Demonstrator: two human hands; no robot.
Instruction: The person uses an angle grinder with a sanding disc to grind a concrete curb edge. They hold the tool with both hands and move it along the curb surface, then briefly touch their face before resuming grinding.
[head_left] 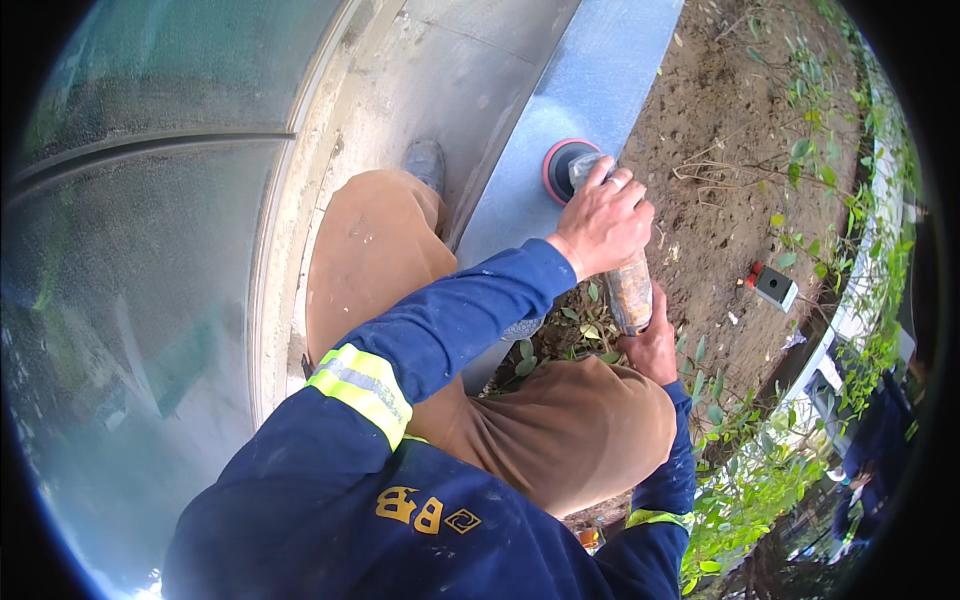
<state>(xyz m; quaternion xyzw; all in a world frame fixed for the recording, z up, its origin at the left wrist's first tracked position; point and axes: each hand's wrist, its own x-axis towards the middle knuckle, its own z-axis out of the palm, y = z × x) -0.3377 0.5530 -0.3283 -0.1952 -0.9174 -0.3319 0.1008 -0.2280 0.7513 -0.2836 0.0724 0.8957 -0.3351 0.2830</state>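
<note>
A rotary sander (pixel 629 293) with a worn, orange-and-grey body lies slantwise between both hands. Its round, dark pad (pixel 567 163) has a pink-red rim and rests against a smooth blue-grey ledge (pixel 530 150). My left hand (pixel 607 218) wraps over the front of the tool, just behind the pad. Lower down, my right hand (pixel 654 342) grips the rear end of the body; some of its fingers are hidden behind the tool. Dust pales the ledge beside the pad.
Large glass panes (pixel 150 300) stand along my left. A grey walkway (pixel 460 80) carries my shoe (pixel 426 163). On the right, bare soil (pixel 720 200) holds twigs, leafy plants (pixel 765 490) and a small grey-and-red box (pixel 773 287). A person in dark clothing (pixel 880 440) is at the far right.
</note>
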